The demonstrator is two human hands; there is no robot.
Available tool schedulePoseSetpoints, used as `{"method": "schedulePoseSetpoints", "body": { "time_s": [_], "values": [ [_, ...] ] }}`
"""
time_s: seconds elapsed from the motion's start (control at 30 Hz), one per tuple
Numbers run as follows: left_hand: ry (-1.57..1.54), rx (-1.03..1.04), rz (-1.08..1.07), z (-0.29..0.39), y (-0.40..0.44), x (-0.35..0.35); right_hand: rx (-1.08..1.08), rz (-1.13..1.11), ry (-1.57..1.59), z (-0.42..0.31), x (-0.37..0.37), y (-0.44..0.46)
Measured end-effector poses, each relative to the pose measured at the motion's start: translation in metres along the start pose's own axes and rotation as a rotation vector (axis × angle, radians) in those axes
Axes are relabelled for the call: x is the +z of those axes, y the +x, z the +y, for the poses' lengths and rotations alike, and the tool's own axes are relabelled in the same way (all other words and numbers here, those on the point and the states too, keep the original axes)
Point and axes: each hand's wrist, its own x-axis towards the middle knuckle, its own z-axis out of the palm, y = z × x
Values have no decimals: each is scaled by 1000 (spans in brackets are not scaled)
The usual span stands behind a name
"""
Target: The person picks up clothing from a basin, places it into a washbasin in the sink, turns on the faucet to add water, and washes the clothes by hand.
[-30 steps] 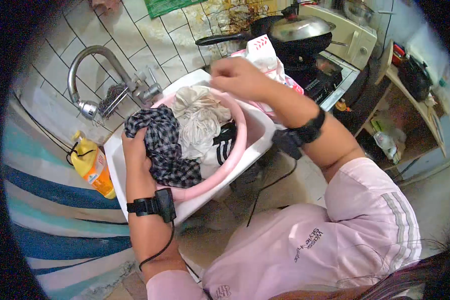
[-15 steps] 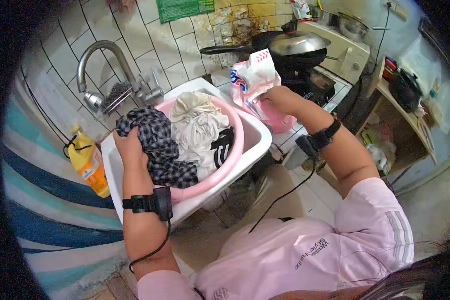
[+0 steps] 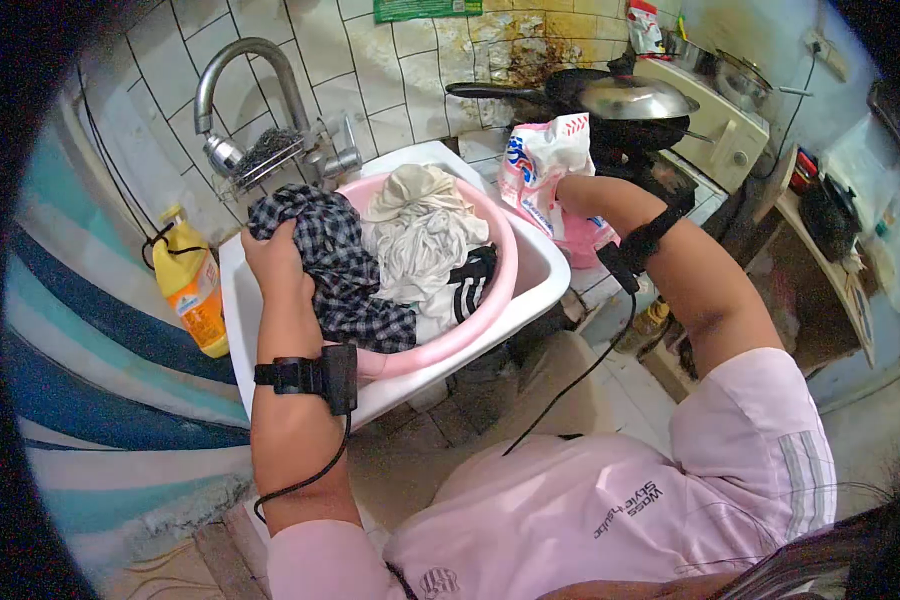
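A pink basin (image 3: 505,270) full of clothes stands in the white sink (image 3: 553,268). At its left side, my left hand (image 3: 275,260) is closed on a dark checked garment (image 3: 335,265). White cloth (image 3: 422,235) and a black piece with white stripes (image 3: 473,285) lie beside it. To the right of the sink stands an opened pink-and-white packet (image 3: 543,160) with blue lettering. My right hand (image 3: 582,194) reaches inside the packet, its fingers hidden there.
A curved tap (image 3: 255,52) and a wire rack (image 3: 268,160) rise behind the sink. The yellow bottle (image 3: 192,285) is at the left. A lidded pan (image 3: 625,100) sits on the stove behind the packet. Wooden shelves (image 3: 820,265) stand at the right.
My right hand has gone deeper into the packet, from its opening to inside past the fingers. My left hand still grips the checked garment. The whole view has shifted slightly.
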Motion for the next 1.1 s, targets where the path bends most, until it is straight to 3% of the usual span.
{"method": "schedulePoseSetpoints", "body": {
  "time_s": [0.27, 0.33, 0.47, 0.6, 0.7, 0.83, 0.93, 0.97, 1.0, 1.03, 1.1],
  "values": [
    [66, -43, -24, -2, -3, 4, 32, 166, 47, 12, 16, -1],
    [71, -37, -52, -4, -1, 2, -46, 441, 146, 8, 16, -11],
    [57, -209, -168, 1, -12, 8, 10, 417, 96, -9, -27, -42],
    [7, -363, -314, 6, -16, 11, 44, 583, 10, -1, -59, -49],
    [-113, -338, -480, 8, -22, 16, -80, 620, 92, -44, -98, -52],
    [-89, -399, -518, 21, -32, 21, -343, 587, 393, -121, -114, -17],
    [-93, -401, -530, 9, -23, 16, -498, 738, 444, -178, -102, 29],
    [-88, -394, -525, 5, -19, 13, -541, 722, 452, -196, -95, 44],
    [-236, -519, -497, 0, -14, 10, -586, 706, 460, -211, -88, 58],
    [-385, -640, -464, 2, -10, 7, -594, 616, 467, -225, -80, 66],
    [-447, -642, -420, 7, -4, 2, -529, 364, 575, -246, -66, 70]
  ]
}}
